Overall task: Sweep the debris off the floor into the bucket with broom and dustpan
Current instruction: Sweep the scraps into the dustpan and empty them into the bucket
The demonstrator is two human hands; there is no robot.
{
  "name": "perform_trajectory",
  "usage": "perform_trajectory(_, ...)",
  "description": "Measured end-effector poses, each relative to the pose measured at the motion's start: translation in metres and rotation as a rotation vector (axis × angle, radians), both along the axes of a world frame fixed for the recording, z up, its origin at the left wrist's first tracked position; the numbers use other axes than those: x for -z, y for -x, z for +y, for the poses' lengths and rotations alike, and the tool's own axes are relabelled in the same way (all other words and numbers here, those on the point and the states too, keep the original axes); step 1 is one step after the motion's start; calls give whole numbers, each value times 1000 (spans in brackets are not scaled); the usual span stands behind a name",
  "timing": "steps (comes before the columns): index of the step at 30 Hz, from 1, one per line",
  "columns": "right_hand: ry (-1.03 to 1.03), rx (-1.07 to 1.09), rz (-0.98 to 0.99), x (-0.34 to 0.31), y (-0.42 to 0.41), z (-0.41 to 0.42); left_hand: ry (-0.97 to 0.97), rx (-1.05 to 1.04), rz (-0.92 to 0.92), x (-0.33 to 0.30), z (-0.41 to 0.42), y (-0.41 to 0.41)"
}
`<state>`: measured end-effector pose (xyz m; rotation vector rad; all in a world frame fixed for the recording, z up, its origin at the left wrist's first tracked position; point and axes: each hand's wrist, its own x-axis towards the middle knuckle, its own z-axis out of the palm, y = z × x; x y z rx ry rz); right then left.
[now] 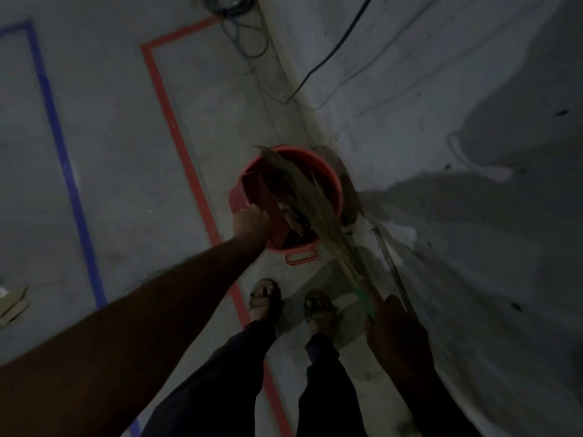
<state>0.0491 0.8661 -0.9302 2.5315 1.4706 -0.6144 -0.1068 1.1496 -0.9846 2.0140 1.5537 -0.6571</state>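
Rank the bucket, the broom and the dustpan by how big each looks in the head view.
1. Broom: longest, running from the right hand across the bucket.
2. Bucket: widest round shape.
3. Dustpan: smallest, though the left hand and bucket rim hide part of it, so that is unsure.

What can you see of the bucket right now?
The bucket is red-orange, round, plastic by its look, standing upright on the concrete floor near the wall's foot. A looped handle tab juts from its near rim. The dustpan, gripped by the left hand, is tipped into its mouth, and the broom, gripped by the right hand, lies across the opening. The contents are too dark to make out.
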Motion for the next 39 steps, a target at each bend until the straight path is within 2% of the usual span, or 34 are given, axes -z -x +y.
perform_trajectory(3, -46, 21, 11, -12, -1, -35, -151, 95, 63, -18, -15, 20)
perform_trajectory(6, -222, -68, -12, -36, -1, -66, -178, 253, 133, -49, -42, 46)
perform_trajectory(8, -272, -58, 122, -58, -2, -75, -159, 235, 158, -67, -65, 66)
perform_trajectory(11, -350, -5, 235, -81, -7, -79, -164, 95, 79, -95, -103, 95)
perform_trajectory(15, -362, -179, 298, -109, -11, -58, -247, -98, 29, -124, -151, 127)
perform_trajectory(20, -387, -241, 462, -133, -6, -30, -291, -265, 4, -157, -191, 149)
perform_trajectory(27, -393, -428, 490, -156, 16, -9, -443, -431, -26, -198, -213, 183)
perform_trajectory(32, -426, -350, 512, -138, 17, -35, -424, -408, -55, -189, -215, 204)
perform_trajectory(37, -452, -238, 442, -110, 6, -66, -355, -346, -68, -165, -217, 207)
perform_trajectory(39, -396, -162, 428, -114, 7, -68, -349, -318, -77, -161, -215, 207)
